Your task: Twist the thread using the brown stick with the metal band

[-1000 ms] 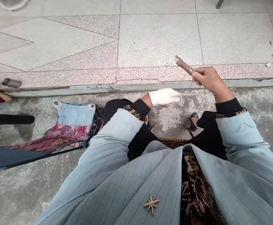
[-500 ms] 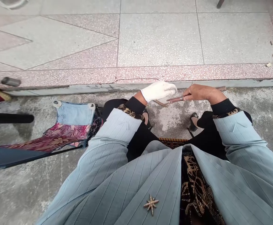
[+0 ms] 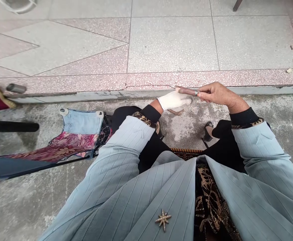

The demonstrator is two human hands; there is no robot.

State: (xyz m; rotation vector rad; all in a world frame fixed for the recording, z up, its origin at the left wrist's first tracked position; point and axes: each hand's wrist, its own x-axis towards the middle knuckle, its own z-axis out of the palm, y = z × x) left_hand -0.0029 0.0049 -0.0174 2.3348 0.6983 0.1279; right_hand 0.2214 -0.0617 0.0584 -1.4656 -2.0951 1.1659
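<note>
Right hand: bare, fingers clenched on the brown stick beside its wire coils. Stick points leftward, its pale end just above the left hand in view (contact cannot be told). Left hand: white-gloved; cannot tell whether its fingers grasp anything. Second brown piece shows below it, against the concrete ground.

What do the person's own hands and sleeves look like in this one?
The left grip wears a white glove with a dark wrist edge; the right grip is bare. Both jacket sleeves are pale blue-grey with thin darker stripes, above gold-patterned dark trim and plain black cuffs.
</note>
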